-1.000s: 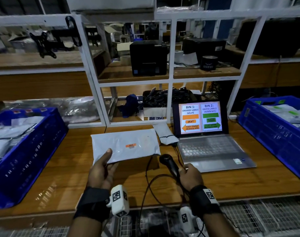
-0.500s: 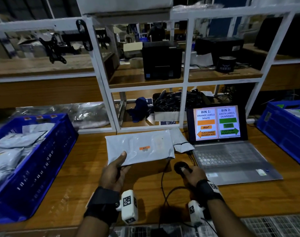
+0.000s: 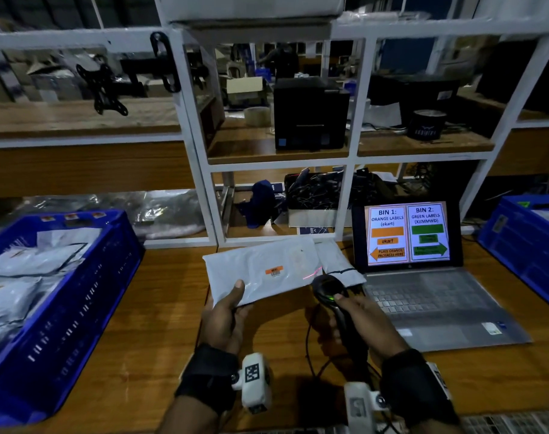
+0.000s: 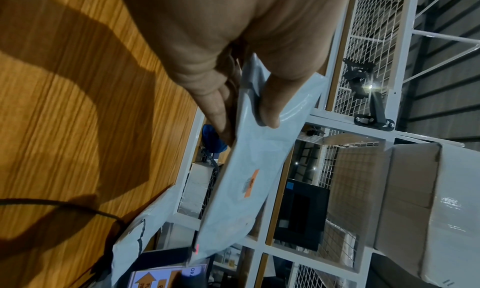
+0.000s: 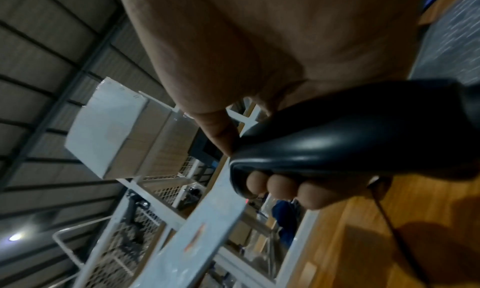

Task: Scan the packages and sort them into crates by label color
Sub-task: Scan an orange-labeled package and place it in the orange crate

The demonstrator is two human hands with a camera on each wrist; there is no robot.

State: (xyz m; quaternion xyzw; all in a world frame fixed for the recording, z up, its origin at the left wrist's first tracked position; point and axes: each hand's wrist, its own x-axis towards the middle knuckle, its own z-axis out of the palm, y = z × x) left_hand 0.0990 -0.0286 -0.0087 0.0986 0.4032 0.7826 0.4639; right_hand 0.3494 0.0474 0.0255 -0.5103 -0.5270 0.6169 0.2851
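While the left crate (image 3: 63, 308) is sitting at the left edge of the bench (image 3: 141, 355) with pale mailers already lying in it, the left hand (image 3: 224, 321) is holding up the package (image 3: 260, 270) near the middle, thumb pressing on top of its near-left corner and fingers curling beneath. The package is tilting above the wood, its small orange label (image 3: 274, 271) facing up. It is looking like a thin, soft, slick plastic mailer, probably light and apt to sag, so pinching a corner or edge seems the sensible hold. Just to the right, the right hand (image 3: 365, 321) is wrapping its fingers around the handle of the scanner (image 3: 332, 296), which is throwing a red line near the package's right edge, short of the label. Farther right, the laptop (image 3: 423, 277) is showing orange for bin one, and the right crate (image 3: 523, 245) is standing at the far right.
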